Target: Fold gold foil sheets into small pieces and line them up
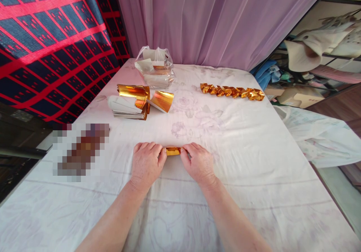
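Note:
A small folded piece of gold foil paper (173,151) lies on the white flowered cloth (239,139) near the front middle. My left hand (146,163) presses on its left end and my right hand (197,163) on its right end, fingers curled over it. Only the middle of the piece shows between my hands. At the back left a stack of gold foil sheets (131,103) curls upward, with one loose curled sheet (161,100) beside it.
A row of several folded gold pieces (232,91) lies at the back right. A clear plastic bag of paper (155,71) stands at the back. A blurred patch (80,150) lies left of my hands. Pink curtain behind, clutter past the right edge.

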Available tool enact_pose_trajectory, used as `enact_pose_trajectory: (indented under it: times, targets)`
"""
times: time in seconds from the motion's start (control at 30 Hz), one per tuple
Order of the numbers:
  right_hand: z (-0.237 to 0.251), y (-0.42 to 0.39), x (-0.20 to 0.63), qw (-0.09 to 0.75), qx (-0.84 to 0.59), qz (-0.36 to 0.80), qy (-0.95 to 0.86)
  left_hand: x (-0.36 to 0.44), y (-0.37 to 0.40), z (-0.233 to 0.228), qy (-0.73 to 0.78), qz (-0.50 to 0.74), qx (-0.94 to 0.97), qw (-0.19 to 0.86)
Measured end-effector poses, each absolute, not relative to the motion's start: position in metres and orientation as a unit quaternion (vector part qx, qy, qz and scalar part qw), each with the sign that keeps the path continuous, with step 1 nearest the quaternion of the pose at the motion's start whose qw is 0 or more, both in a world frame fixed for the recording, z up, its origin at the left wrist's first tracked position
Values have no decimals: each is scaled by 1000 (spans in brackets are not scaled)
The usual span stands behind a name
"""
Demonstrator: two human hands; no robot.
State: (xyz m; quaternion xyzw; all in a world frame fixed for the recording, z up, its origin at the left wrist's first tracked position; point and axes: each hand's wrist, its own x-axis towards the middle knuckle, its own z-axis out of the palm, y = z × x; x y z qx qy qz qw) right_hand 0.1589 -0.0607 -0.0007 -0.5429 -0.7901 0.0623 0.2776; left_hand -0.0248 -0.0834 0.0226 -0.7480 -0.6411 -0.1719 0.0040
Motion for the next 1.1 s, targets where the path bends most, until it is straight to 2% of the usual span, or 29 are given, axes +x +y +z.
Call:
enact_pose_trajectory:
  times: [0.37, 0.53, 0.77, 1.1]
  targets:
    - [-1, -61, 158, 286, -558, 99, -773, -22, -83, 24, -634, -162, -756, -13]
    - [-1, -61, 158, 299, -551, 106, -772, -21, -83, 23, -642, -149, -752, 19]
    - [-4, -62, 156, 301, -561, 74, -768, -19, -85, 23, -636, -152, -756, 26]
    - [-2, -61, 158, 298, -546, 60, -780, -20, -85, 23, -633, -164, -756, -27]
